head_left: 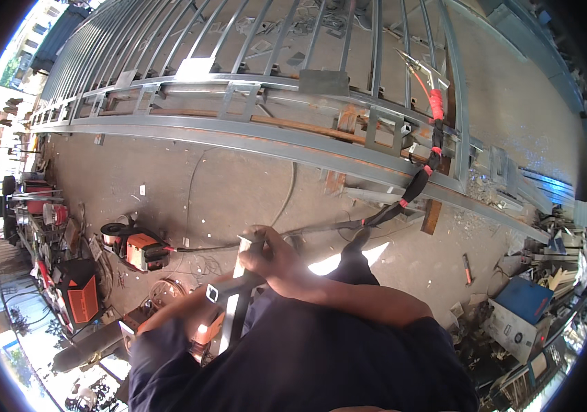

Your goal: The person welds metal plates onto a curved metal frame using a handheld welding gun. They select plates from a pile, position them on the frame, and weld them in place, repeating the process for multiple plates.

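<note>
In front of my body, my right hand (269,259) is closed round the upper end of a steel bar (232,323) that runs down toward my lap. A short square steel tube (228,288) crosses this bar, its hollow end facing left. I cannot make out whether the two pieces are joined. My left forearm (176,310) reaches up from the lower left to behind the metal. The fingers of my left hand are hidden there.
A long barred steel frame (259,134) spans the far side on supports. Over its right end hangs a black cable with red wraps (417,185), tied to an orange machine (143,251) at left. A hammer (468,269) and a blue-topped box (521,300) are at right.
</note>
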`<state>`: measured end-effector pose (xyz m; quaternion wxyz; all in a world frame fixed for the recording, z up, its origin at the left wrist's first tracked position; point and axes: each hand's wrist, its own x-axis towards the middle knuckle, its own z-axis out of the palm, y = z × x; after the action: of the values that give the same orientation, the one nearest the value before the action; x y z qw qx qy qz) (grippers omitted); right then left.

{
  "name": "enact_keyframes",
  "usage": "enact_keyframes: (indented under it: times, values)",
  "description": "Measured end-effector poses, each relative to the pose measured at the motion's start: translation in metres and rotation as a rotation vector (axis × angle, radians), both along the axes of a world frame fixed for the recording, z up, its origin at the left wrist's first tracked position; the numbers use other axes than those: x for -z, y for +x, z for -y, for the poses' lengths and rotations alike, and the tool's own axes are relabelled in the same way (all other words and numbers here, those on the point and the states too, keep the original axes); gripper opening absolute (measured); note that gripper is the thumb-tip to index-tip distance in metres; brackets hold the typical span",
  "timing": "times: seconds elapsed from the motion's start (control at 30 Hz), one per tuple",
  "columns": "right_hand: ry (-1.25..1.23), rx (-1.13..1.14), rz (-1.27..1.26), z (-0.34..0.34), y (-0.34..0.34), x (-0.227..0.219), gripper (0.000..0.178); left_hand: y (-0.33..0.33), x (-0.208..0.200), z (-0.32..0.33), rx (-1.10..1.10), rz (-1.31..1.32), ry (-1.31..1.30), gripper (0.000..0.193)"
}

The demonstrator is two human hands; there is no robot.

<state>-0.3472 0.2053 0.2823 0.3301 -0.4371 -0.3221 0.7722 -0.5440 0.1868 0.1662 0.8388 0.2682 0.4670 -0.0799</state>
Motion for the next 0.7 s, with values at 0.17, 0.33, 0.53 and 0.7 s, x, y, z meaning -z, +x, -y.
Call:
enact_keyframes:
  times: [0.17, 0.33, 0.53, 0.7]
  values:
    - [0.180, 0.257, 0.224, -0.005, -0.074, 0.002, 0.048, -0.147, -0.095, -0.024, -0.018, 0.135, -0.273, 0.073]
    - [0.125, 0.530, 0.352, -0.048, -0.093, 0.049, 0.050, -0.196, -0.112, -0.078, 0.111, 0.098, 0.207, 0.095]
    - [0.137, 0.395, 0.309, -0.124, -0.038, 0.072, 0.067, -0.154, -0.097, -0.125, 0.494, -0.711, 1.094, 0.051]
    - [-0.153, 0.853, 0.111, -0.267, 0.074, 0.149, 0.043, -0.121, -0.108, -0.196, 0.074, -0.643, 1.131, 0.051]
